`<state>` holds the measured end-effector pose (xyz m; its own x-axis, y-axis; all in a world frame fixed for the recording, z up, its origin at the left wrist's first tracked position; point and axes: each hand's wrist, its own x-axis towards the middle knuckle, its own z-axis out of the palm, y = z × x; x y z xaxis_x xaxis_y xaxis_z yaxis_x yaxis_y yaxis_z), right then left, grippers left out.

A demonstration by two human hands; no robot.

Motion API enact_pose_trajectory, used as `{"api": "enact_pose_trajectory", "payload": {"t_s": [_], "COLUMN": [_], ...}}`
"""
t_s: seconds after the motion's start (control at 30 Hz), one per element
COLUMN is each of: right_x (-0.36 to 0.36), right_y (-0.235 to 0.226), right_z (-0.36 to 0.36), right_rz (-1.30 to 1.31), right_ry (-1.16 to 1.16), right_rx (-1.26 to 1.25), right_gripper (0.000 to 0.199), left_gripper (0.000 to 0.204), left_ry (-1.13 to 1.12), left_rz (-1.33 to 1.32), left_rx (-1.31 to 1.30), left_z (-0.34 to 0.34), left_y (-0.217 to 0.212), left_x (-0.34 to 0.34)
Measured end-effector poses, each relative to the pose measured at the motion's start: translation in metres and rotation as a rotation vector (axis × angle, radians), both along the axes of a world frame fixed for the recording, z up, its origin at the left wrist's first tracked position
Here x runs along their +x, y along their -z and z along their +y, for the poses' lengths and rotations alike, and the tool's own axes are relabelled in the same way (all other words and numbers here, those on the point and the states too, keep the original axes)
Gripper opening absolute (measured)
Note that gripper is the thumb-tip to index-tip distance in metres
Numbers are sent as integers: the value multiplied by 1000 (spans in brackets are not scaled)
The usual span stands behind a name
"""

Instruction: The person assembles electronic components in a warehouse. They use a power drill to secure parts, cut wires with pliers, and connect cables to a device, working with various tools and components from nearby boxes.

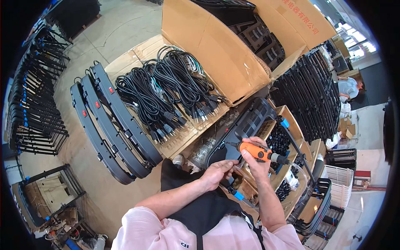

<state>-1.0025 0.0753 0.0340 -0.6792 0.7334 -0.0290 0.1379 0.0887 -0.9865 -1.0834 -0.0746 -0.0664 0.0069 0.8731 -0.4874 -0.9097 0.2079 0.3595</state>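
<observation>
My right hand (259,166) is wrapped round an orange and black power screwdriver (253,151), whose tip points left over a long black plastic housing (255,116). The housing has vent slots and lies slanted in front of me. At its near end my left hand (217,173) is closed, thumb and fingers pinched together by the housing's edge. Whatever is between those fingers, if anything, is too small to make out. A thin black frame bar with blue wrapping (238,195) runs beside the housing.
Bundled black power cords (179,83) lie on cardboard at the left, beside three curved black panels (109,131) with red switches. A tall cardboard box (221,54) stands behind. Wooden bins of small black parts (280,139) are at the right. Another person (349,87) is farther off.
</observation>
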Motion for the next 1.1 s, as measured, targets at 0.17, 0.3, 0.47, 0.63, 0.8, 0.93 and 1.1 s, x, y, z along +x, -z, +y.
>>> {"api": "enact_pose_trajectory", "payload": {"t_s": [0.17,0.3,0.47,0.63,0.8,0.93,1.1], "right_x": [-9,-4,-2,-6,-6,-5,-14], "right_y": [-9,-5,-1,1,-1,-2,-2], "right_z": [-2,0,-1,0,0,-2,1], "right_rz": [-63,-25,-35,-8,-23,-34,-67], "right_ry": [-40,-50,-66,-83,-79,-64,-109], "right_rx": [21,37,84,83,51,22,49], "right_gripper": [51,50,49,48,48,48,41], "left_gripper": [30,27,27,28,28,28,28], "left_ry": [-44,-67,-150,-157,-175,-184,-197], "left_rz": [23,22,-82,-87,-110,-123,-147], "left_rx": [-66,-81,-94,-104,-118,-125,-161], "left_z": [-1,-7,-8,-5,-5,-5,-4], "left_y": [-8,7,7,17,17,15,16], "left_x": [-6,-8,-8,-7,-8,-9,-10]}}
